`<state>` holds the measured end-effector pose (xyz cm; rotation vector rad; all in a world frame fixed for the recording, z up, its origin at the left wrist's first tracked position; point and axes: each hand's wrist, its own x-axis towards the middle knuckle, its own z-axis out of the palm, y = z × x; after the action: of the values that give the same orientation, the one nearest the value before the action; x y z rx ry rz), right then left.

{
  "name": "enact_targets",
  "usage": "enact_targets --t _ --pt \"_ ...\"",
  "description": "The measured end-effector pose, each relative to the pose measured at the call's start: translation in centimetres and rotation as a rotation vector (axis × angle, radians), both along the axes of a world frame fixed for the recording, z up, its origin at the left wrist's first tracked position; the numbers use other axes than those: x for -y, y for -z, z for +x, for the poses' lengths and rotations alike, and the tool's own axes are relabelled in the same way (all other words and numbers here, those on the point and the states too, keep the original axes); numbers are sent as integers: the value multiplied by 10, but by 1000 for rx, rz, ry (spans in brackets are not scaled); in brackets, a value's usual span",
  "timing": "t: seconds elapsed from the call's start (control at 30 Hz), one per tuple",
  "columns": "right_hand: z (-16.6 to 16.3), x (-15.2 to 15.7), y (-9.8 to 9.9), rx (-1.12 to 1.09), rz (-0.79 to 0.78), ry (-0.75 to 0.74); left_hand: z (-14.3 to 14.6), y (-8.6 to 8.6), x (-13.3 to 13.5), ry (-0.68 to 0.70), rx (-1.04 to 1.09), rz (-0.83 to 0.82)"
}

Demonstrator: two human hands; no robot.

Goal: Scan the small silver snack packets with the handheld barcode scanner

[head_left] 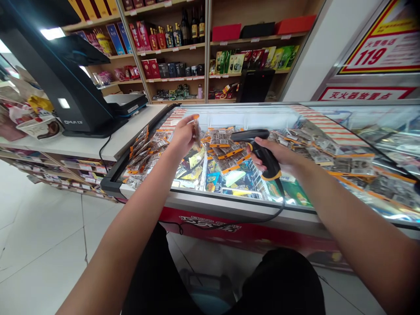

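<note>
My left hand [184,132] pinches a small plastic snack packet [197,131] with an orange edge, held upright over the glass-topped freezer [226,204]. In my right hand [271,153] is a black barcode scanner [267,159] with yellow trim, its head pointing left toward the packet. A cable hangs from the scanner's handle and runs left along the freezer front. Several similar orange-edged packets [226,151] lie in a pile on the glass between my hands. More of these packets [144,151] are heaped at the left end, and others spread out at the right.
On the left, a white counter [98,146] carries a black checkout terminal [88,100] and a paper bowl [41,129]. Shelves [173,48] with bottles and boxes stand behind the freezer. A black device [256,85] rises at its far edge. My knees are close to the freezer front.
</note>
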<state>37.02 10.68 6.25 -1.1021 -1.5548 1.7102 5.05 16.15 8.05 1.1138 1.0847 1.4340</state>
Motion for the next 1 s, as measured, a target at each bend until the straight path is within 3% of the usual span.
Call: enact_targets --t 0.17,0.37,0.7,1.0 --pt "-4 5 -4 37 -5 -2 9 9 7 147 267 -37" --pt "-11 16 -13 101 28 -4 12 15 22 204 217 -5" --pt "-12 17 -1 91 0 -120 18 20 22 246 246 -39" --pt "-11 18 -3 82 36 -105 18 23 22 318 284 -77"
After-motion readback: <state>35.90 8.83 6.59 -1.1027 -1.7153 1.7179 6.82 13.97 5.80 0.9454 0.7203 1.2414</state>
